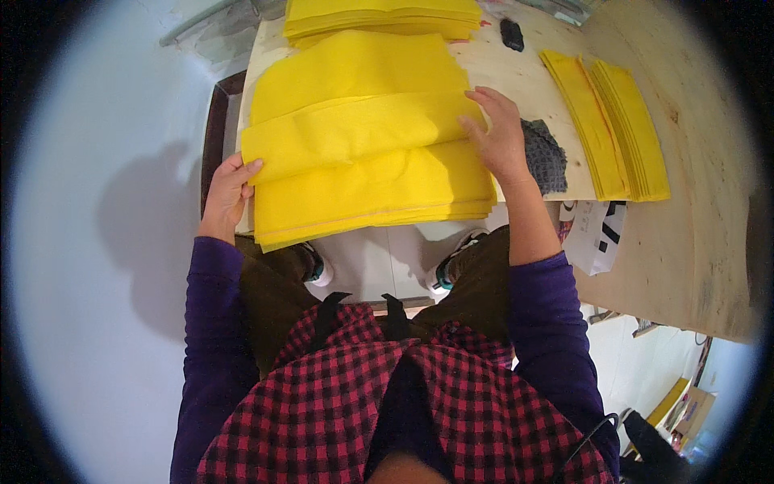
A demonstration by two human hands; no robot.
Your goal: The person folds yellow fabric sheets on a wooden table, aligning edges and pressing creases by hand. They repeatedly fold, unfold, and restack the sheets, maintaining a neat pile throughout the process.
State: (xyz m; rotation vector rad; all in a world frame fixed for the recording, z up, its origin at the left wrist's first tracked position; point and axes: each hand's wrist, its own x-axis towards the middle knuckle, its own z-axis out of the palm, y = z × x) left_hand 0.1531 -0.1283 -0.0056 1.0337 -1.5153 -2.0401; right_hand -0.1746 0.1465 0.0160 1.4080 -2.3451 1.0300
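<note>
A stack of yellow felt-like cloth sheets (371, 189) lies in front of me at the table's near edge, its front overhanging slightly. Across it runs a folded band of the top sheet (355, 133), slightly wavy, with more yellow cloth (363, 68) spread flat beyond. My left hand (230, 192) pinches the left end of this band, thumb on top and fingers partly hidden beneath. At the band's right end, my right hand (501, 133) rests against the cloth edge, its thumb and forefinger spread apart.
Another yellow stack (383, 18) sits at the table's far side. Narrow folded yellow bundles (617, 133) lie to the right. Between are a dark grey patterned cloth (544, 157) and a small black object (511, 35). A pale wall (105, 266) stands close on the left.
</note>
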